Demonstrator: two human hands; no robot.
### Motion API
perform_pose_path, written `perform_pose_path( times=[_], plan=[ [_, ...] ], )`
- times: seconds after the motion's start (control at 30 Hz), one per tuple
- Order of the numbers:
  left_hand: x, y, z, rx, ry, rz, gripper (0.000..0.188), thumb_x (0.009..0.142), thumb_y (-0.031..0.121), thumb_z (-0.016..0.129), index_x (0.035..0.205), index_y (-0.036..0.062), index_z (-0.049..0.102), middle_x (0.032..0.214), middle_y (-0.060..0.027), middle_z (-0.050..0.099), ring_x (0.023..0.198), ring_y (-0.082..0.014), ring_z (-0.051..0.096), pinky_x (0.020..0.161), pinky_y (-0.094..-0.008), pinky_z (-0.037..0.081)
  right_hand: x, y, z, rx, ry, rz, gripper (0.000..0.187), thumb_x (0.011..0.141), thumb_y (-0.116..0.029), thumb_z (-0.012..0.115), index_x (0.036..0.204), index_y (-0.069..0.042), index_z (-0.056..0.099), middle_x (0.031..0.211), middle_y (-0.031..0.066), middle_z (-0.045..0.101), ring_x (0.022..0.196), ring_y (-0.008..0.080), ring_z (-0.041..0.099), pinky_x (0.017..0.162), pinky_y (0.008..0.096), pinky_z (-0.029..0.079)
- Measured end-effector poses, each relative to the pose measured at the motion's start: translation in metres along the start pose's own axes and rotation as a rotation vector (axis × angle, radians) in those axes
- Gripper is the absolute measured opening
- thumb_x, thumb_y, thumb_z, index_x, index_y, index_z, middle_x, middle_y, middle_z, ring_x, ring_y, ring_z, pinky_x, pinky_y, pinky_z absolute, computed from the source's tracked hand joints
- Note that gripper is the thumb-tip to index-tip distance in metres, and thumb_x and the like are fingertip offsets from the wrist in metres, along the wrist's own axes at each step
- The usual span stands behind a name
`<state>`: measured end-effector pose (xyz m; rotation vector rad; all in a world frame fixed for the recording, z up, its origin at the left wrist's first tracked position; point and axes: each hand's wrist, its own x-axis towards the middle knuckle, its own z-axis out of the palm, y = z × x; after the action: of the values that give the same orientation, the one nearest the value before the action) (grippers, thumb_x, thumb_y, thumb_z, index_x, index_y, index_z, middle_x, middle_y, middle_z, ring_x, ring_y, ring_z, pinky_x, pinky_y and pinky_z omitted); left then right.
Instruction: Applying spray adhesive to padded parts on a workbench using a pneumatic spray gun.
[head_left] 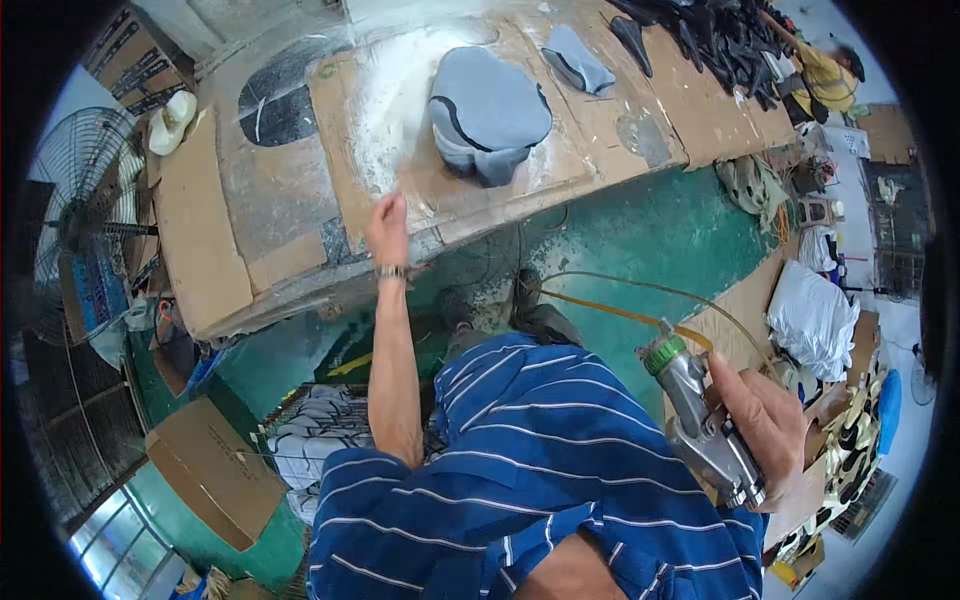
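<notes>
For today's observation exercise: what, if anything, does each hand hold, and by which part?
The right hand holds a metal spray gun by its handle. The left hand holds nothing; it rests at the edge of the cardboard-covered table.

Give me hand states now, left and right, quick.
Left hand: holds nothing, fingers loosely curled, over the edge of the cardboard-covered table.
Right hand: closed around a metal spray gun.

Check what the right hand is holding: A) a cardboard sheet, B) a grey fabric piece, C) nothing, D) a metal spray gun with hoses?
D: the right hand grips a metal spray gun with a green cap, hoses trailing from it, while the grey fabric piece lies on the cardboard-covered table.
</notes>
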<state>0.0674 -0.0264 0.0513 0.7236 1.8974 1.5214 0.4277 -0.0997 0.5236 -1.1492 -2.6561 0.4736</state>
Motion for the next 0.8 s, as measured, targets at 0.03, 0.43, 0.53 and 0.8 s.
perform_pose_path(
  times=[0.03, 0.43, 0.53, 0.8],
  plan=[
    [0.016, 0.03, 0.013, -0.019, -0.014, 0.149, 0.032, 0.096, 0.028, 0.073, 0.12, 0.0056, 0.075, 0.117, -0.0089, 0.074, 0.107, -0.0203, 0.067, 0.098, -0.0338, 0.05, -0.007, 0.001, -0.001, 0.019, 0.001, 0.007, 0.072, 0.066, -0.013, 0.085, 0.133, 0.006, 0.065, 0.07, 0.009, 0.064, 0.058, 0.02, 0.062, 0.051, 0.0314, 0.046],
    [0.145, 0.156, 0.142, 1.068, -0.491, 0.543, 0.04, 0.067, 0.048, 0.089, 0.101, 0.0276, 0.084, 0.147, -0.0059, 0.06, 0.141, -0.0272, 0.047, 0.114, -0.0569, 0.035, -0.049, 0.047, -0.005, 0.19, 0.007, 0.068, 0.073, 0.071, -0.008, 0.08, 0.14, 0.008, 0.059, 0.085, 0.0165, 0.07, 0.068, 0.0255, 0.069, 0.062, 0.0341, 0.053],
    [0.155, 0.165, 0.149, 1.077, -0.547, 0.537, 0.042, 0.066, 0.048, 0.089, 0.102, 0.0271, 0.084, 0.147, -0.007, 0.061, 0.138, -0.0282, 0.052, 0.112, -0.0542, 0.039, -0.046, 0.056, -0.005, 0.218, 0.021, 0.133, 0.073, 0.07, -0.01, 0.085, 0.137, 0.004, 0.063, 0.083, 0.0116, 0.072, 0.073, 0.0249, 0.072, 0.063, 0.0342, 0.057],
    [0.16, 0.17, 0.158, 1.139, -0.646, 0.453, 0.044, 0.07, 0.047, 0.089, 0.108, 0.0264, 0.083, 0.15, -0.0081, 0.058, 0.136, -0.0285, 0.056, 0.114, -0.043, 0.044, -0.058, 0.101, 0.0, 0.32, 0.077, 0.121, 0.069, 0.068, -0.007, 0.082, 0.133, 0.008, 0.065, 0.076, 0.0087, 0.067, 0.067, 0.0212, 0.068, 0.061, 0.0316, 0.052]
  ],
)
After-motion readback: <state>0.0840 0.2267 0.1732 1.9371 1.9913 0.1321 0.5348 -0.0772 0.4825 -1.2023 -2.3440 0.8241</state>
